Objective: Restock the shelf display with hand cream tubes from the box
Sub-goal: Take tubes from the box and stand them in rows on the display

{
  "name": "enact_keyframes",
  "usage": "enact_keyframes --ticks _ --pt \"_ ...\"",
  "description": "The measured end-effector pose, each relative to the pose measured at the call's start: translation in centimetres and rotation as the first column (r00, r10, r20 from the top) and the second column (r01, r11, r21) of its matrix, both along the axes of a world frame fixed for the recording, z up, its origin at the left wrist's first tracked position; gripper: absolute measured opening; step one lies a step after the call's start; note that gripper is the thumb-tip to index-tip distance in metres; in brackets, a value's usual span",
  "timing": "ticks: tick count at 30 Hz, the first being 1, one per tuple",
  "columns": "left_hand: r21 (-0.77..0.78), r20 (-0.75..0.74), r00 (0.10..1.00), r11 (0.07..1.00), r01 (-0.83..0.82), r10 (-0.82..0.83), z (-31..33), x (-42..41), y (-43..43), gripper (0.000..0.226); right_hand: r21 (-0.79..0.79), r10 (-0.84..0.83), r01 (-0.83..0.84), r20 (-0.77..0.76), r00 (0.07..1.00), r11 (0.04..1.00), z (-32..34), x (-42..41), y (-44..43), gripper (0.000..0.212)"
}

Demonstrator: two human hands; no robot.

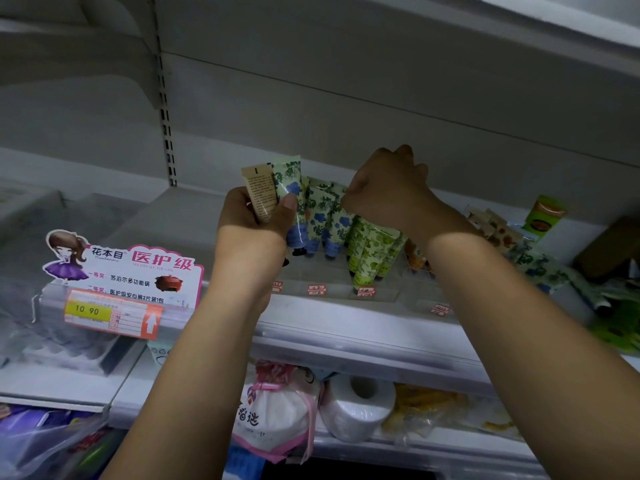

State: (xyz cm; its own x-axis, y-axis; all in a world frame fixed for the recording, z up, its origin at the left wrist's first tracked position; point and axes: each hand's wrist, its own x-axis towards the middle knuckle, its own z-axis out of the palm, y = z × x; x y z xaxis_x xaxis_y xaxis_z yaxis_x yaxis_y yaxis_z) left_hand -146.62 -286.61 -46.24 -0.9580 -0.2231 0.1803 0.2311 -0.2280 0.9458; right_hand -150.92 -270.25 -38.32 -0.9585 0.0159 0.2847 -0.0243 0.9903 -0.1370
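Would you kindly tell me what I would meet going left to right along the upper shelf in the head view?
Pink promo sign, left hand gripping tubes, standing blue-flower tubes, green-leaf tubes, green packet.

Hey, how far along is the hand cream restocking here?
Done: blue-flower tubes and green tubes stand in the display. In hand: the left hand grips two more tubes; the right hand reaches the blue-flower row, grip hidden. Left: loose tubes lying to the right.

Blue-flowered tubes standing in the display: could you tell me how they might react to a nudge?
The blue-flowered tubes stand cap-down and lean together, so they would probably tip easily. Likely light: the left hand grips two tubes at once.
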Motion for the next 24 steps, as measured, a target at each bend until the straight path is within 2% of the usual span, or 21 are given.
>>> enact_keyframes --ticks 7,11,14,19,24 --pt "0.002 0.014 1.000 1.000 0.028 -0.028 0.2 0.3 -0.1 0.023 -0.024 0.031 -0.032 -0.030 0.999 0.999 1.3 1.1 0.4 0.019" --pt "-0.010 0.002 0.997 0.997 0.080 -0.080 0.2 0.5 -0.2 0.017 -0.158 0.174 -0.201 -0.172 0.970 0.967 2.6 3.3 1.2 0.012" --pt "-0.053 0.001 0.992 0.991 0.126 -0.126 0.0 0.7 -0.2 0.016 -0.222 0.270 -0.307 -0.182 0.945 0.926 3.1 4.5 1.0 0.014" --pt "-0.083 -0.018 0.977 0.974 0.211 -0.213 0.1 1.5 0.2 0.020 -0.159 0.336 -0.361 -0.160 0.928 0.919 3.5 5.2 0.7 0.033" --pt "-0.133 -0.028 0.968 0.960 0.245 -0.251 0.5 2.2 0.4 0.022 -0.136 0.358 -0.368 -0.098 0.929 0.920 3.8 5.4 0.9 0.035"
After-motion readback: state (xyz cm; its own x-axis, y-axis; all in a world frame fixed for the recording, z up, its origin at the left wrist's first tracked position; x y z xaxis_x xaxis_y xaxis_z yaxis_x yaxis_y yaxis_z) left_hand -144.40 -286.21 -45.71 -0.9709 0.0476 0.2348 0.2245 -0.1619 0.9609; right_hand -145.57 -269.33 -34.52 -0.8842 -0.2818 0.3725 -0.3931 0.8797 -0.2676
